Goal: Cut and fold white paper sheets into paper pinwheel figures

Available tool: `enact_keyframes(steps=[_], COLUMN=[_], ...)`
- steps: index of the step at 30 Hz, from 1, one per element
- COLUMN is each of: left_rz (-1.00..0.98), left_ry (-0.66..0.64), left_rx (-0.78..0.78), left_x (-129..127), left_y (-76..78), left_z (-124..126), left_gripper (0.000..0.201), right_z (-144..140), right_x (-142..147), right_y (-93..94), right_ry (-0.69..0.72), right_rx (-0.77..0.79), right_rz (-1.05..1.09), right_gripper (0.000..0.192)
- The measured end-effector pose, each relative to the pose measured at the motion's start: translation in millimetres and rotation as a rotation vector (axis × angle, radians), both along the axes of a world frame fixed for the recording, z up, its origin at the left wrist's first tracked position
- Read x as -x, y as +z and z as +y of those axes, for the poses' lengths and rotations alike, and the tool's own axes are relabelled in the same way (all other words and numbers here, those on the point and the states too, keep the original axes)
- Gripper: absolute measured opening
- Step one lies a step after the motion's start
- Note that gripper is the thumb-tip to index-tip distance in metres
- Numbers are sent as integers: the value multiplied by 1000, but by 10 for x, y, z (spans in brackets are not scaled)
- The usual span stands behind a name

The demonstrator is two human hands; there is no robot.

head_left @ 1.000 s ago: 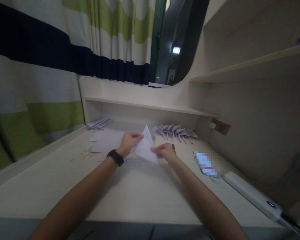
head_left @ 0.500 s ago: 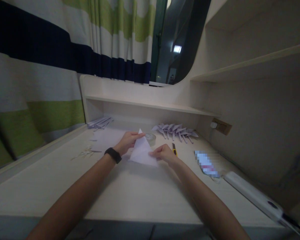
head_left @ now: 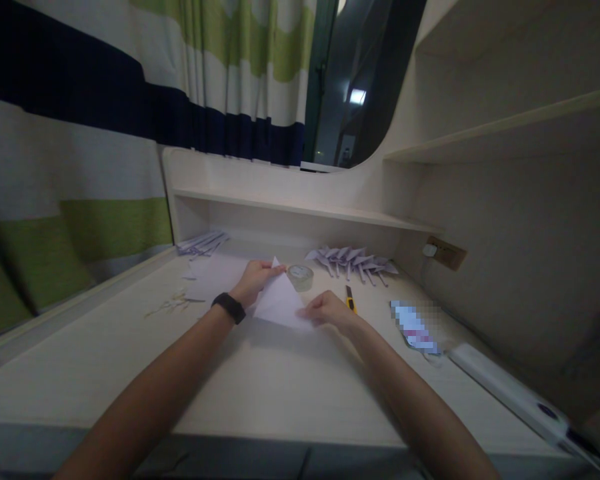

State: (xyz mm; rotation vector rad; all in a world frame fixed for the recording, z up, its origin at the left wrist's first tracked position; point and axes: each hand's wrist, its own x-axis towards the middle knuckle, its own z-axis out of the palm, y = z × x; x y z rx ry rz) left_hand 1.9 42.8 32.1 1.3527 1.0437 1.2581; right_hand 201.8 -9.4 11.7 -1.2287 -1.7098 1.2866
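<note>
White paper [head_left: 279, 300], triangular, pointed far tip

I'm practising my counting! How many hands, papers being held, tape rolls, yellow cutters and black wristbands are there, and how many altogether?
Hands: 2, the left hand and the right hand
Held paper: 1
Tape roll: 1
Yellow cutter: 1
Black wristband: 1
Total: 6
</note>
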Motion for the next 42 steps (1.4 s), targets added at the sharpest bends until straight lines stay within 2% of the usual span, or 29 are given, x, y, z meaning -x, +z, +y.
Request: enact_keyframes(steps=[4,11,17,25,32,42], left_rz=[33,47,8,-10,9,6], left_ry=[-9,-16,18,50,66,31], left_rx=[-5,-18,-3,-29,-40,-57], left_x=[37,54,92,89,137,133], left_y=[-25,-1,22,83,124,82], left_z=[44,38,59,5,-13,18], left_gripper=[29,28,30,25,24,29], right_z=[-15,13,23,48,14,22], right_x=[16,33,25,24,43,51], right_y=[7,-13,-50,-88,-86,-70], right_ry=[30,-58,20,19,25,5], right_rx=[-2,7,-14,-70,-19,-81], right_rz=[-13,-50,-60,-75,-53,-134], right_gripper=[31,31,36,43,40,33])
